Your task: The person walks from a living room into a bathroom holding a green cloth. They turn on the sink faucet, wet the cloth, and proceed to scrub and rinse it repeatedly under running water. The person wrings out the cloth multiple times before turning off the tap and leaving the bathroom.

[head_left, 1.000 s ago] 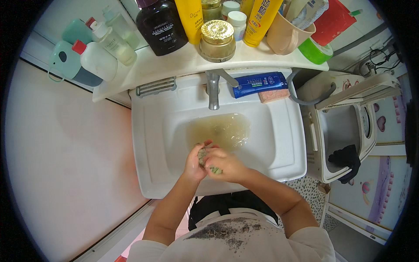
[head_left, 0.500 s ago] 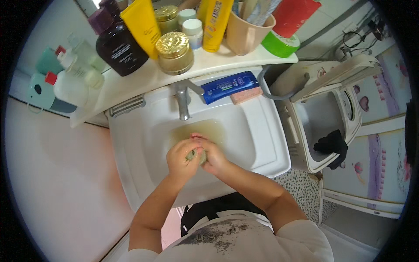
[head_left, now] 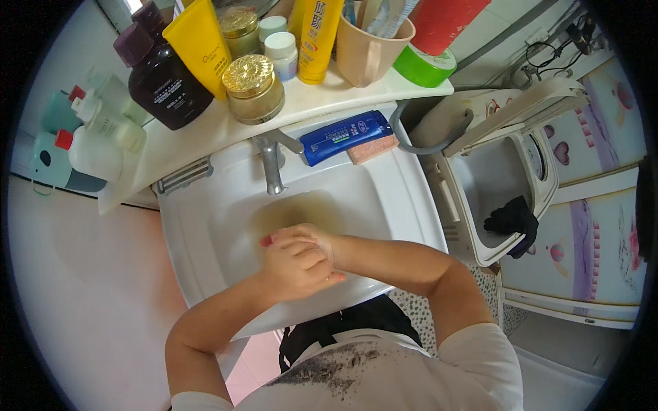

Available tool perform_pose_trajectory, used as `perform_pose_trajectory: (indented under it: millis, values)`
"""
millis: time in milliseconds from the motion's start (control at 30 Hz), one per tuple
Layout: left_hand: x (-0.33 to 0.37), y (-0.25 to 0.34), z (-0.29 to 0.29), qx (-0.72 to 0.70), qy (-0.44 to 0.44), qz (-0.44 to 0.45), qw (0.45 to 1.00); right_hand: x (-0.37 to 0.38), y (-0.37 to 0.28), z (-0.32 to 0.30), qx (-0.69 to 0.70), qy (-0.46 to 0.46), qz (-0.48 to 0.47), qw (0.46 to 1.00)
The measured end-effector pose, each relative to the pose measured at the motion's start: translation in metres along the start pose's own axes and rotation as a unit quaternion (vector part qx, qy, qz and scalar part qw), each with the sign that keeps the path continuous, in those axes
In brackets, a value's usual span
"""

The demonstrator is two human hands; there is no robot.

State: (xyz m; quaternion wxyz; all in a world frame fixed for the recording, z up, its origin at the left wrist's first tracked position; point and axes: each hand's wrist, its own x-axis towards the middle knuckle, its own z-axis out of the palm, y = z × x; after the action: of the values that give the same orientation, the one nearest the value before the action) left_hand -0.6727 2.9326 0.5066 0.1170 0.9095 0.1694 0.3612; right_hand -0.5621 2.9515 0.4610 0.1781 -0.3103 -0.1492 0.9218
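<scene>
Over the near part of a white washbasin (head_left: 408, 226), my two hands are pressed together. My left hand (head_left: 296, 270) lies on top, its fingers curled across the other hand. My right hand (head_left: 306, 235) is mostly covered, with reddish fingertips poking out on the left side. Both look closed; whatever lies between the palms is hidden, and the greenish lump seen before does not show now. Brownish, cloudy water (head_left: 305, 207) stands in the bowl just beyond the hands, below a metal tap (head_left: 272, 168).
A blue tube (head_left: 346, 137) and a pink sponge-like block (head_left: 373, 148) lie on the basin's back rim. Behind, a shelf (head_left: 312, 99) carries a dark bottle (head_left: 171, 89), a gold-lidded jar (head_left: 253, 92) and a cup (head_left: 370, 51). On the right stands an open washing machine (head_left: 449, 188) with a black glove (head_left: 514, 222).
My hands have turned over each other, the left now covering the right, and drawn slightly nearer. The greenish lump between them has gone out of sight. The view has shifted a little.
</scene>
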Motion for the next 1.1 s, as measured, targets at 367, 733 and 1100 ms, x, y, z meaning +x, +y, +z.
perform_pose_trajectory:
  millis: [367, 733, 1100]
  values:
    - [-0.015, 0.016, 0.026, -0.038, -0.085, 0.122, 0.988, 0.009, -0.010, 0.012, -0.353, 0.000, 0.157, 0.922]
    - [-0.026, 0.008, 0.056, 0.027, -0.279, 0.180, 0.943, 0.024, -0.013, 0.010, -0.621, -0.026, 0.123, 0.774]
    - [-0.037, 0.006, 0.068, 0.111, -0.357, 0.205, 0.905, 0.039, 0.001, 0.004, -0.651, 0.009, 0.124, 0.748]
